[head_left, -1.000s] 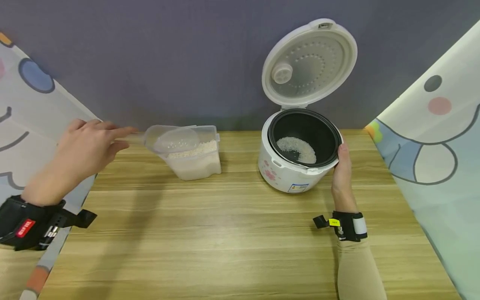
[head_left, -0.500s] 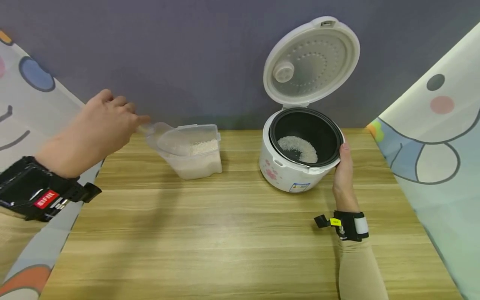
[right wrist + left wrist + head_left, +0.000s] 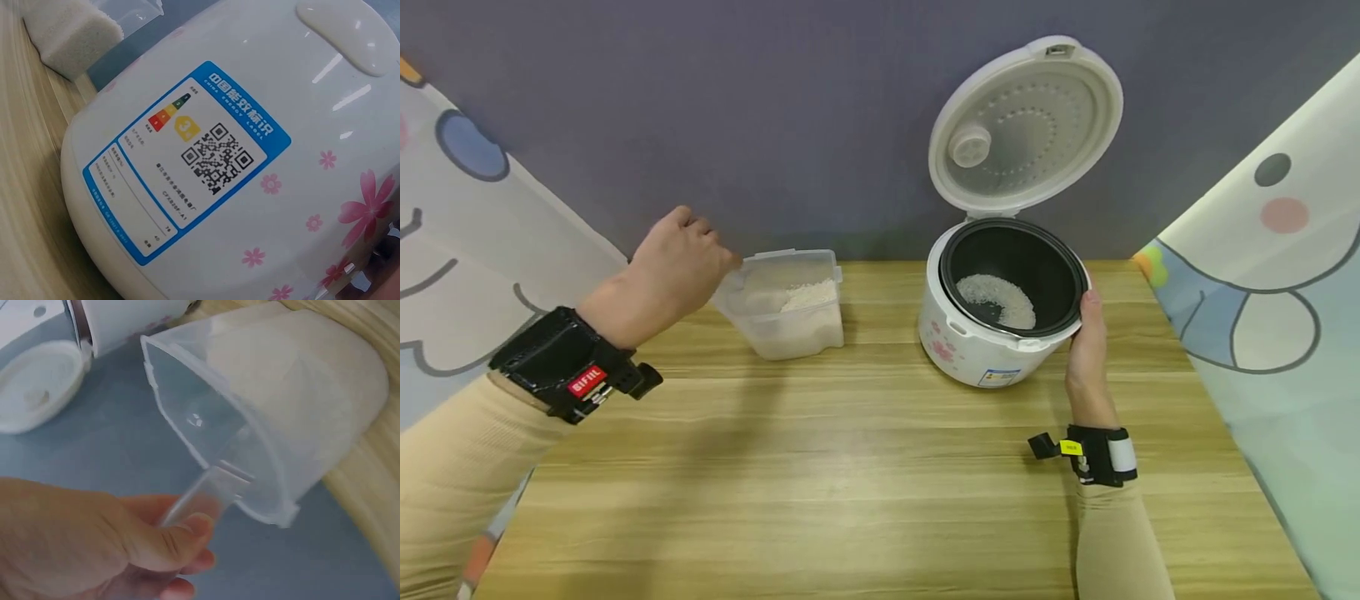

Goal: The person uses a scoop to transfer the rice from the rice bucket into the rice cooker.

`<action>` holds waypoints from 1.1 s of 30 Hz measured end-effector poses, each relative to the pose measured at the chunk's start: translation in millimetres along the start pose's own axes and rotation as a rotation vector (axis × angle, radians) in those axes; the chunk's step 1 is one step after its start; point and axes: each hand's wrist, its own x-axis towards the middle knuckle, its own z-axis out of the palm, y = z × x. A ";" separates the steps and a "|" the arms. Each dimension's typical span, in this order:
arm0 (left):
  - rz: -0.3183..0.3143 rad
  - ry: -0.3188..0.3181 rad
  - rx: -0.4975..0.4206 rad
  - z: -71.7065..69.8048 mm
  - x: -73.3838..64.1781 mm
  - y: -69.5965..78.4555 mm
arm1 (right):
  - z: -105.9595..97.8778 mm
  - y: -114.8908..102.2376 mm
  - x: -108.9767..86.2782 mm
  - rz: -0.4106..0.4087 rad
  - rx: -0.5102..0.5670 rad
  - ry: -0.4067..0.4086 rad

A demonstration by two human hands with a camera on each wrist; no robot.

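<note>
My left hand grips the clear handle of a plastic scoop, thumb on top, in the left wrist view. The scoop's head is down in a translucent container and hard to make out there. White rice fills much of this container. My right hand holds the right side of a white rice cooker, one digit at its rim and the other fingers hidden. Inside the dark inner pot lies a curved patch of rice. The right wrist view shows the cooker's energy label.
The cooker's lid is raised against the grey back panel. Printed cartoon panels flank the wooden table on both sides. The container stands left of the cooker, apart from it.
My left hand has moved right with the scoop, whose head has gone from lying across the container's opening to deeper inside. The right hand and cooker have stayed in place.
</note>
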 end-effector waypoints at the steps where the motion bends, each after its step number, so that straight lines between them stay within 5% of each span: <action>1: -0.001 -0.013 -0.041 3.0 0.1 -1.8 | -0.5 -0.3 -0.1 -0.001 0.001 0.005; 10: -0.053 -0.121 -0.282 33.6 -6.3 -16.0 | -4.3 -0.5 -1.1 0.003 -0.002 0.028; 19: -0.055 -0.040 -0.307 42.3 -12.2 -17.8 | -3.8 1.3 -1.5 -0.005 -0.007 0.014; 33: -0.088 -0.029 -0.425 51.8 -21.3 -26.1 | -0.9 1.3 -2.4 -0.011 -0.012 0.012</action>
